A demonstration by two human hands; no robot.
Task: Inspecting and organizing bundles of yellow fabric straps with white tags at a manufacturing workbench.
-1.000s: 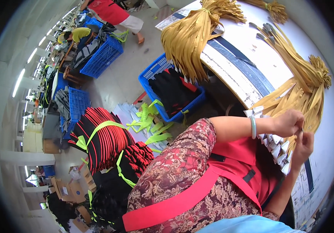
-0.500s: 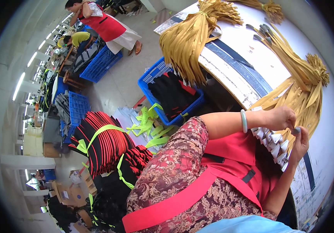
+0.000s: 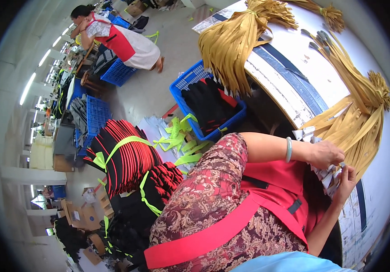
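Both hands meet at the white folded ends of a bundle of gold straps [image 3: 346,119] on the table. My left hand [image 3: 324,155], with a pale bangle on the wrist, is closed over these white tips [image 3: 307,133], fingers bent downward. Just below it, my right hand [image 3: 345,185] pinches with thumb and forefinger close to the left fingertips. What lies between the fingers is too small to make out. From the bundle's tied head, the straps fan toward my hands, and the white ends hang by the table edge near my red apron [image 3: 272,174].
Another gold strap bundle [image 3: 233,38] droops over the far edge of the white table [image 3: 276,81]. A blue basket [image 3: 190,79] of black pieces stands on the floor. Left of me are stacked black-and-red pieces [image 3: 124,156] tied with lime strips. A person in a red apron [image 3: 115,41] leans farther off.
My hands have come down from above the strap ends to the white tips, still close together. The view has shifted slightly. The person in the background has leaned forward.
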